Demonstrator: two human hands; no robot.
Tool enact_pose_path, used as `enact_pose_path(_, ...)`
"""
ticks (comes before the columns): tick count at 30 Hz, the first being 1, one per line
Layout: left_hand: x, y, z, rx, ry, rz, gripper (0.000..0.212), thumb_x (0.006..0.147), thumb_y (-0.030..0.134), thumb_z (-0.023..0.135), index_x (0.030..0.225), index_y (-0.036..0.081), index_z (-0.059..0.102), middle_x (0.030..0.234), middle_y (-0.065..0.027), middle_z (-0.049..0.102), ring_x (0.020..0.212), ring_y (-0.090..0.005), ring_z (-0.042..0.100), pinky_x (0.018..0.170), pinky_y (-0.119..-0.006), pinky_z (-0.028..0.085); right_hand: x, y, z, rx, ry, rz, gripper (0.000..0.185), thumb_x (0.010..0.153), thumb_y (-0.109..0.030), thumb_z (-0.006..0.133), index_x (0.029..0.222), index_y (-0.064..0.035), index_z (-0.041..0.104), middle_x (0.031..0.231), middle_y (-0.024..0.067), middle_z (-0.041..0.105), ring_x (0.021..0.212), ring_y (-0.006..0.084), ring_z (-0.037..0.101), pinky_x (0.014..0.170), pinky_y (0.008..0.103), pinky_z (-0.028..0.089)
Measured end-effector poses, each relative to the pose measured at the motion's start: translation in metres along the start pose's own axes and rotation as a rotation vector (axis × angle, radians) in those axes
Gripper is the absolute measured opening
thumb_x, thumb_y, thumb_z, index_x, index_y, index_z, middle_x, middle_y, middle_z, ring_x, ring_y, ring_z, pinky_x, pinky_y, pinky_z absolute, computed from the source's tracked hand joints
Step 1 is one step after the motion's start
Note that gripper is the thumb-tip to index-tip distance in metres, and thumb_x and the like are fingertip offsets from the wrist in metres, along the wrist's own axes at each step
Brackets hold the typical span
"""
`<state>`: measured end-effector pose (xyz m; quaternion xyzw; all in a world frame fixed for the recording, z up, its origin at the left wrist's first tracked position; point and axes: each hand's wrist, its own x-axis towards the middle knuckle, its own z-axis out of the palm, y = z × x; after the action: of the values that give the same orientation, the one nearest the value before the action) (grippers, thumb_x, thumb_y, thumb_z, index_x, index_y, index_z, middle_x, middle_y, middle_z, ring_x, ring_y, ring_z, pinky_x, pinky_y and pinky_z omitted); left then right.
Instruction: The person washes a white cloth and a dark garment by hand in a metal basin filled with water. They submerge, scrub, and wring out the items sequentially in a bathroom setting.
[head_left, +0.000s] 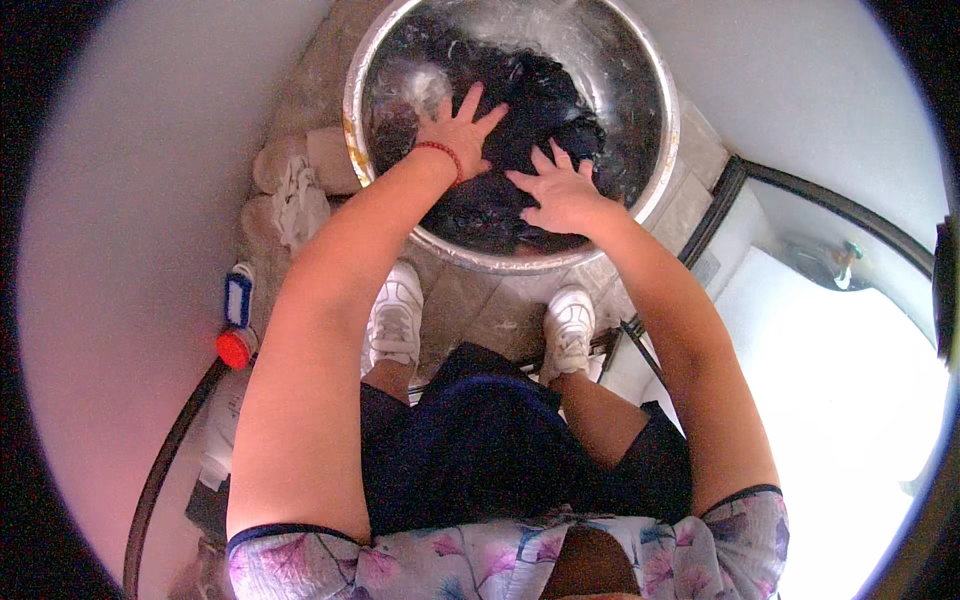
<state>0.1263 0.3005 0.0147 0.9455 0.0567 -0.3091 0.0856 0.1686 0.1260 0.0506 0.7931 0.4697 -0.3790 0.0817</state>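
A large round metal tub (667, 97) stands on the floor before me. Inside lies dark, wet-looking material (536, 82), probably cloth in water; its exact form is hard to make out. My left hand (457, 142), with a red beaded bracelet (450, 155) at the wrist, is over the left middle of the tub, palm down and fingers spread. To its right and nearer the front rim, my right hand (562, 191) is also palm down with fingers apart. Both are at or just above the dark material; contact cannot be told. Neither hand grips anything.
Pale walls (165, 187) rise on both sides. Left of the tub is a crumpled white plastic bag (298, 202); below it stand a blue-labelled container (238, 300) and a red-capped one (236, 348). A dark-framed doorway (720, 210) opens at right. My white shoes (396, 311) are on the tiled floor (472, 315).
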Motion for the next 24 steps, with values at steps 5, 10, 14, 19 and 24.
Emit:
enact_pose_path(5, 0.055, -0.037, -0.054, -0.548, -0.309, -0.028, 0.056, 0.071, 0.043, 0.065, 0.120, 0.017, 0.055, 0.132, -0.0107, 0.047, 0.117, -0.0359, 0.046, 0.095, -0.044, 0.039, 0.005, 0.057, 0.020, 1.369, 0.767, 0.429, 0.041, 0.083, -0.026, 0.057, 0.122, -0.0132, 0.055, 0.090, 0.0116, 0.065, 0.082, 0.0211, 0.062, 0.076, 0.0261, 0.047)
enact_pose_path(10, 0.042, 0.001, 0.008, -0.282, 0.732, -0.287, 0.065, 0.067, 0.055, 0.066, 0.107, 0.004, 0.059, 0.103, -0.0254, 0.057, 0.102, -0.0409, 0.052, 0.090, -0.044, 0.042, 0.011, 0.027, -0.012, 1.791, 0.501, 0.645, 0.052, 0.086, -0.044, 0.053, 0.123, -0.0074, 0.050, 0.097, 0.0051, 0.062, 0.083, 0.0195, 0.058, 0.075, 0.0333, 0.047)
enact_pose_path(14, 0.026, 0.068, -0.032, -1.054, 0.245, 0.044, 0.044, 0.070, 0.042, 0.063, 0.089, 0.002, 0.063, 0.083, -0.0219, 0.063, 0.080, -0.0361, 0.062, 0.074, -0.044, 0.049, 0.031, 0.040, 0.000, 2.556, 0.291, 0.415, 0.049, 0.084, -0.055, 0.052, 0.110, -0.0130, 0.057, 0.102, 0.0060, 0.063, 0.095, 0.0267, 0.059, 0.085, 0.0432, 0.047)
enact_pose_path(19, -0.028, 0.134, -0.051, -0.848, 0.592, 0.570, 0.029, 0.079, 0.035, 0.059, 0.070, 0.007, 0.056, 0.073, -0.0132, 0.055, 0.069, -0.0325, 0.059, 0.058, -0.044, 0.049, 0.020, 0.062, 0.037, 2.705, 0.170, -0.139, 0.044, 0.088, -0.048, 0.045, 0.108, -0.0114, 0.058, 0.104, 0.0073, 0.063, 0.096, 0.0265, 0.059, 0.087, 0.0438, 0.046)
enact_pose_path(24, 0.017, 0.101, -0.057, -0.802, 0.538, 0.252, 0.033, 0.086, 0.033, 0.046, 0.077, 0.004, 0.060, 0.077, -0.0202, 0.061, 0.075, -0.0381, 0.059, 0.066, -0.048, 0.049, 0.016, 0.032, 0.012, 2.771, 0.186, 0.251, 0.039, 0.091, -0.040, 0.041, 0.108, -0.0098, 0.058, 0.107, 0.0082, 0.063, 0.098, 0.0265, 0.059, 0.088, 0.0447, 0.046)
